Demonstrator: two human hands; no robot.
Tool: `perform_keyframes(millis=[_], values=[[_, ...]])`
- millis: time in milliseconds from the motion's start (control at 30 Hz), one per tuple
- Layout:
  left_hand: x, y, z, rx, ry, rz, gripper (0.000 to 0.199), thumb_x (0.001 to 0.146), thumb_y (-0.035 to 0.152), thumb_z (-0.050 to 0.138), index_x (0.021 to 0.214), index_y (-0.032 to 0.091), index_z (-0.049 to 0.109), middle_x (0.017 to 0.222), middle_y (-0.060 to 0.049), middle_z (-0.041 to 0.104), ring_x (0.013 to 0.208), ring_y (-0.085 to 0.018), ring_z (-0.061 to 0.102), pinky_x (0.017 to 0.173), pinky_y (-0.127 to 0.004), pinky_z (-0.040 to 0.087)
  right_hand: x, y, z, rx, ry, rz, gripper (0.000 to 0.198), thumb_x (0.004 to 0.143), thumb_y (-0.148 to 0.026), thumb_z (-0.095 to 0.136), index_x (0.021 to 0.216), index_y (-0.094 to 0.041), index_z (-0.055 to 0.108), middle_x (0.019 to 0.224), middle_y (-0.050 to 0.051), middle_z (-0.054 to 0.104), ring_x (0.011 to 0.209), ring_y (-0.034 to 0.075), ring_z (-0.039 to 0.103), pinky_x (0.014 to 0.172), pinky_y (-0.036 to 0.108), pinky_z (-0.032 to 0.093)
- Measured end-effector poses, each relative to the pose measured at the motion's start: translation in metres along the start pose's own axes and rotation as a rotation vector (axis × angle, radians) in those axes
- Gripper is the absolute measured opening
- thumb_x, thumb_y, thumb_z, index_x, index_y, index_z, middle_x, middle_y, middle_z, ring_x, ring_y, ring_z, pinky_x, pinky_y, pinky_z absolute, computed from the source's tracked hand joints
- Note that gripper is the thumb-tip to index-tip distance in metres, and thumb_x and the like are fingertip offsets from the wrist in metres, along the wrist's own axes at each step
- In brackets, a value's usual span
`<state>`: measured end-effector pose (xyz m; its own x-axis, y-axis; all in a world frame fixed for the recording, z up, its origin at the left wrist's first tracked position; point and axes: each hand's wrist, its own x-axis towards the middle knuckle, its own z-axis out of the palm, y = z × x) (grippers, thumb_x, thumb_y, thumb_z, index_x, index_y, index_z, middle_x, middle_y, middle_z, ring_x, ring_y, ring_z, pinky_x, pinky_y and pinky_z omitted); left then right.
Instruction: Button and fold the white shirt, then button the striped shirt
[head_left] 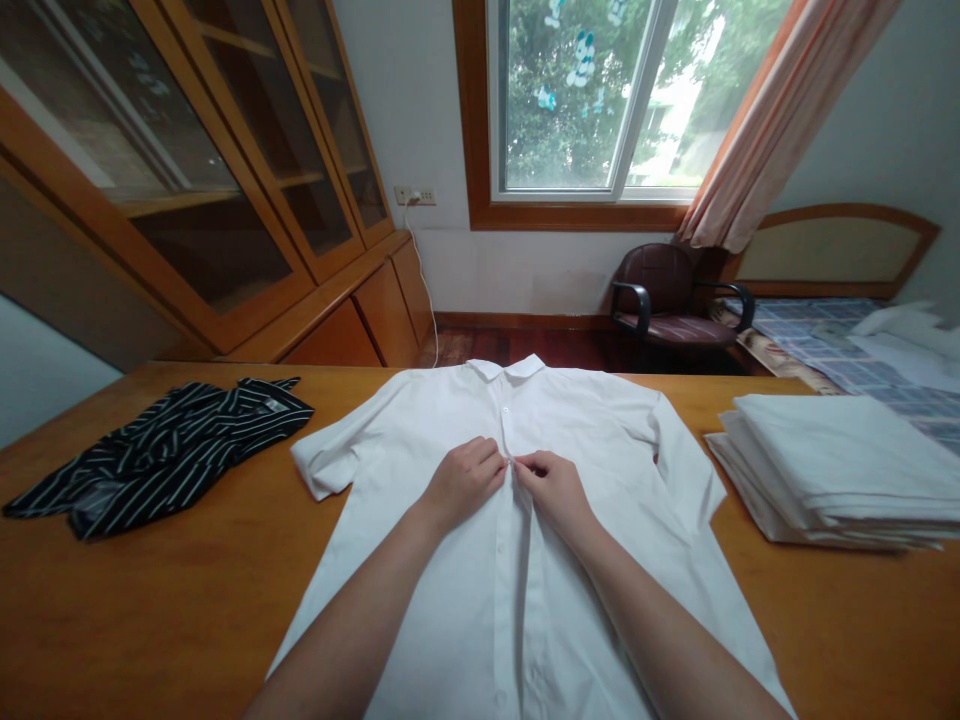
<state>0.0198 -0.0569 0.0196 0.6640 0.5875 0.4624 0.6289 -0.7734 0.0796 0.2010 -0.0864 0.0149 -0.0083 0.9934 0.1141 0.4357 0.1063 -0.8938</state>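
A white button-up shirt [442, 600] lies spread on the wooden table, collar at the far edge and sleeves out to both sides. My left hand [466, 476] is closed on the left side of its front placket at chest height. Opposite it, my right hand [553, 486] pinches the placket's other edge, and the fingertips of both hands nearly meet. Above the hands a button near the collar shows on the placket. Below them the two front edges lie slightly apart, with more buttons down the strip. The button between my fingers is mostly hidden.
A crumpled black-and-white striped garment [187, 440] lies on the table [150, 620] at left. At right sits a stack of folded white cloth [840, 470]. Past the far edge are a maroon armchair [664, 290], a bed [840, 340] and a glass-fronted cabinet [247, 150].
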Motion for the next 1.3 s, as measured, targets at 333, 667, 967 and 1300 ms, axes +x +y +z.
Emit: perform_keyframes(millis=[333,667,967,1300], values=[[-0.004,-0.001,0.004,-0.176,0.027,-0.161,0.016,0.094,0.020,0.052,0.079,0.019,0.059,0.082,-0.002,0.060,0.070,-0.013,0.058,0.065,-0.025,0.046,0.002,0.003,-0.003,0.010,-0.099,-0.033,0.025,0.082,-0.021,0.058,0.095,-0.023,0.079,0.089,0.003,0.078,0.080,0.020,0.070,0.076,0.030,0.052],[-0.004,-0.004,0.008,-0.358,-0.013,-0.294,0.010,0.087,0.016,0.059,0.084,0.019,0.067,0.077,-0.001,0.065,0.069,-0.014,0.060,0.067,-0.025,0.047,0.002,0.003,-0.001,-0.023,-0.078,0.001,0.020,0.082,-0.024,0.063,0.094,-0.021,0.079,0.089,0.004,0.078,0.080,0.021,0.070,0.076,0.030,0.050],[-0.005,-0.008,0.012,-0.737,-0.119,-0.540,0.012,0.085,0.019,0.059,0.084,0.017,0.071,0.069,0.000,0.069,0.062,-0.013,0.066,0.063,-0.023,0.050,0.001,0.008,0.004,-0.056,-0.037,-0.002,0.020,0.081,-0.025,0.065,0.094,-0.019,0.079,0.082,0.004,0.076,0.074,0.019,0.068,0.071,0.029,0.048],[-0.001,-0.005,0.009,-1.133,-0.223,-0.867,0.019,0.082,0.032,0.067,0.085,0.013,0.069,0.065,-0.003,0.071,0.060,-0.014,0.069,0.062,-0.023,0.054,0.001,0.012,0.009,-0.100,-0.017,-0.060,0.016,0.084,-0.027,0.065,0.091,-0.023,0.079,0.082,0.002,0.076,0.075,0.019,0.068,0.069,0.029,0.047]])
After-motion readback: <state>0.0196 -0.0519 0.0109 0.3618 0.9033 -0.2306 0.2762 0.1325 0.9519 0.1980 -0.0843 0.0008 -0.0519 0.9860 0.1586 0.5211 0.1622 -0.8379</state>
